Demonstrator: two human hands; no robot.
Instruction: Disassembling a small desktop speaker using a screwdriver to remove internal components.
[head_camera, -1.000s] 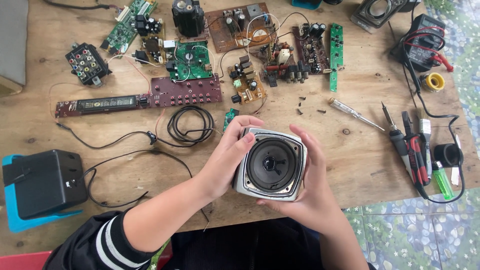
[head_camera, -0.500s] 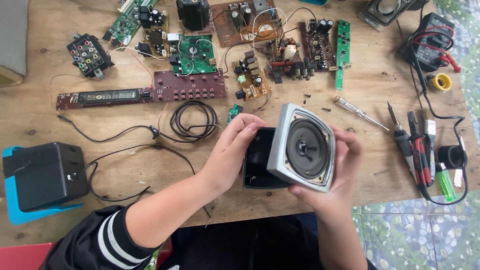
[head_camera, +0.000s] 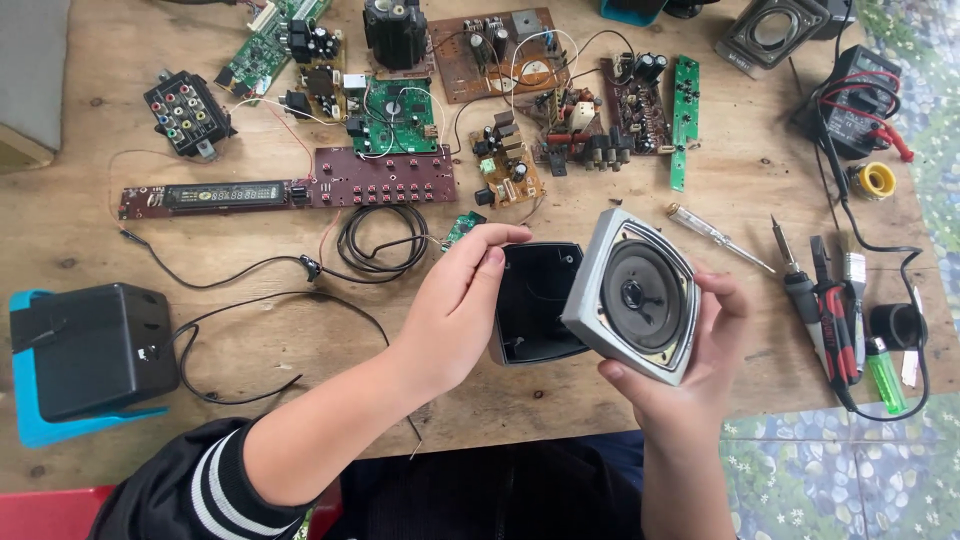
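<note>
Here, above the near edge of the wooden worktop (head_camera: 80, 260), the left hand (head_camera: 455, 300) curls its grip around one black speaker shell (head_camera: 530, 305), its hollow turned up toward the camera. The right hand (head_camera: 690, 370) clasps one silver speaker front (head_camera: 632, 295), tilted, cone facing up and toward the right edge.

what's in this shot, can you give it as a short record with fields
setting: wooden table strewn with electronics
left hand: grips a black speaker housing, open side showing
right hand: holds the silver speaker front panel, tilted away from the housing
behind: circuit boards, coiled black cable
left side: black speaker box
right side: screwdriver, soldering iron, green lighter
</note>
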